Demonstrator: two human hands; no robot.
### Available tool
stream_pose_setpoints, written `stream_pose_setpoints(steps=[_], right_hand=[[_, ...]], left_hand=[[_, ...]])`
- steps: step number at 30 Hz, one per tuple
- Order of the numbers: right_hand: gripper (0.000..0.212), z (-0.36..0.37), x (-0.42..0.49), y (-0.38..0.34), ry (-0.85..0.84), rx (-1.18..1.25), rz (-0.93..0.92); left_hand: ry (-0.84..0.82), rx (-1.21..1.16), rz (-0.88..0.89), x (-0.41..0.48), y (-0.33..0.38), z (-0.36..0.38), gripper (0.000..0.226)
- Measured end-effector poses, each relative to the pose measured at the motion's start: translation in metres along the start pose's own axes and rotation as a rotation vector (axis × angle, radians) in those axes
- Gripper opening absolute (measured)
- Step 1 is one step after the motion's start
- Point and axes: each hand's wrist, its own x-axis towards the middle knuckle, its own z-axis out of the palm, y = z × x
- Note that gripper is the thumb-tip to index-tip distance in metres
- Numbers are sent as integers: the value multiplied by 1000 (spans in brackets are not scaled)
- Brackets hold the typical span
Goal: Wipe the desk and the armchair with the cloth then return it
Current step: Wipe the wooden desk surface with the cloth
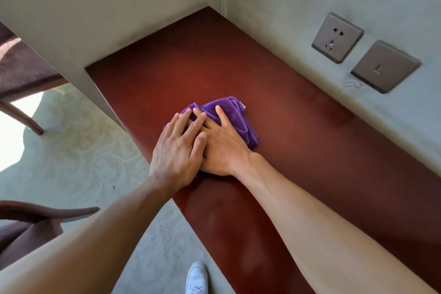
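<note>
Hands overlap on the purple cloth (230,114), bunched on the red-brown desk (298,141) near its outer edge. The right hand (225,150) presses flat on it, fingers straight; the left hand (176,153) lies across the right, fingers likewise extended, grasping nothing.

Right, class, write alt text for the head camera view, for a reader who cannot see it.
Two bare hands, the left hand laid over the right hand, press a folded purple cloth flat on a dark red desk in a wall corner. A wall socket sits to the right; an armchair stands lower left.
</note>
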Motion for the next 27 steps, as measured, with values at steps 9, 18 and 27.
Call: stream_pose_setpoints(steps=[9,18,27], right_hand=[[75,3,-142,24,15,18,59],[76,6,-285,33,35,42,146],[63,4,-421,61,-3,-48,395]], left_hand=[[-74,-36,63,-72,108,42,71],[-159,-52,150,-150,206,83,67],[-24,-31,255,-162,204,85,56]])
